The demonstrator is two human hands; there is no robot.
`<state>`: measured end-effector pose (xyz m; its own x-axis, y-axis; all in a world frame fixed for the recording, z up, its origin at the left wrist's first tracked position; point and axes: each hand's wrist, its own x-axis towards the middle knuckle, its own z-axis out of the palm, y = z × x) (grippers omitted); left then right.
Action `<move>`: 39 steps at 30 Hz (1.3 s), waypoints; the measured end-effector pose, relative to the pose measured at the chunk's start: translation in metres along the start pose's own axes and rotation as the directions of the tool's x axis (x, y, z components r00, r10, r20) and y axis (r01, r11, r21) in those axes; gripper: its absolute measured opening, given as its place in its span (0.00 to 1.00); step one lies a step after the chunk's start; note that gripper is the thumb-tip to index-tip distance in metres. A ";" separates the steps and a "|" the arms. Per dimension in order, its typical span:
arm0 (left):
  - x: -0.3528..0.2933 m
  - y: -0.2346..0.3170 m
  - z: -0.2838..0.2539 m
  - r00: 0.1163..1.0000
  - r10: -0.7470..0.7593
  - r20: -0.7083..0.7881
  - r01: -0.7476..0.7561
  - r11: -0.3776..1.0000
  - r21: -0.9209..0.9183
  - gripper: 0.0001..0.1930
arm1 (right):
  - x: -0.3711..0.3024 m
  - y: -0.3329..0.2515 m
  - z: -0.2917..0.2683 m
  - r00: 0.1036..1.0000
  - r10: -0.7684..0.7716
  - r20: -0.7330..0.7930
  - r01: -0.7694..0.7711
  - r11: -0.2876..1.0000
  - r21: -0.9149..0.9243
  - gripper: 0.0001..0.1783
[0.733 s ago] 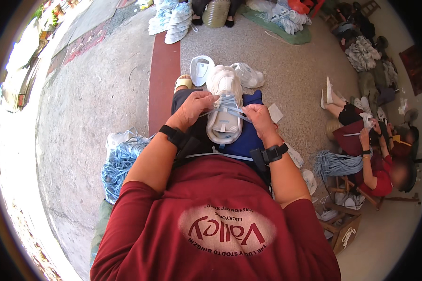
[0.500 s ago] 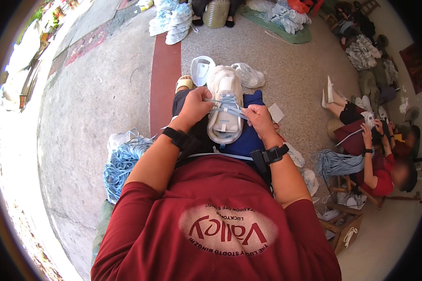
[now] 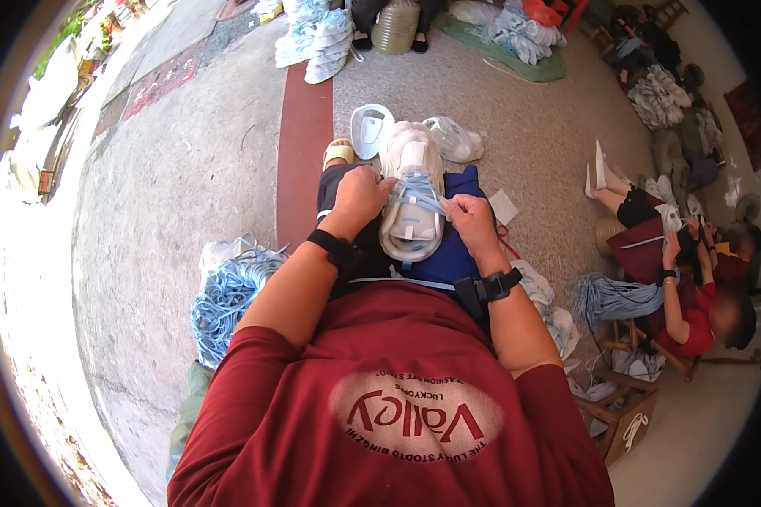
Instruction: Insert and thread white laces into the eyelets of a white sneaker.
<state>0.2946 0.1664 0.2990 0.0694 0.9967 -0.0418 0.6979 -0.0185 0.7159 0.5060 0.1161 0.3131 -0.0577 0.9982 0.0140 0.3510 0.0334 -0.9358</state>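
A white sneaker [image 3: 413, 152] with pale grey and blue parts lies across my lap, its toe pointing away from me. Light blue shoelace [image 3: 418, 186] crosses back and forth over its tongue. At the shoe's left side, my left hand [image 3: 361, 199] is closed with thumb and fingertips pinching a lace end. My right hand [image 3: 472, 221] pinches another stretch of lace at the right side, drawn out from the eyelets. The exact grip of the left fingertips is partly hidden. A blue cloth [image 3: 457, 245] lies beneath the shoe on my right thigh.
Beyond the shoe sit a white shoe piece [image 3: 369, 127] and another white shoe [image 3: 455, 139]. A heap of blue laces [image 3: 235, 291] lies at my left. On the right, a seated co-worker [image 3: 693, 313] handles a shoe beside a lace bundle [image 3: 619, 297]. Shoe stacks [image 3: 314, 38] stand ahead.
My left hand has come slightly down and in toward the shoe. The lace strands between my hands lie closer to the tongue. The whole view has shifted a little.
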 end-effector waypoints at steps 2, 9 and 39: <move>0.002 -0.009 0.007 1.000 0.012 0.027 -0.012 1.000 -0.002 0.14 | -0.001 -0.001 0.001 1.000 -0.023 0.003 0.023 1.000 -0.010 0.15; 0.003 -0.001 0.006 0.977 -0.179 0.112 0.210 0.893 -0.397 0.13 | -0.002 -0.001 0.000 0.999 -0.036 -0.005 0.036 0.999 -0.016 0.14; -0.025 -0.032 -0.018 0.991 0.014 -0.137 -0.100 0.755 -0.648 0.04 | -0.037 0.031 -0.092 0.887 0.347 -0.304 0.055 0.575 0.816 0.13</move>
<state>0.2577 0.1433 0.2898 -0.0188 0.9978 0.0640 0.0581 -0.0628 0.9963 0.6053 0.0844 0.3166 0.3547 0.9122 -0.2052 -0.5639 0.0336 -0.8251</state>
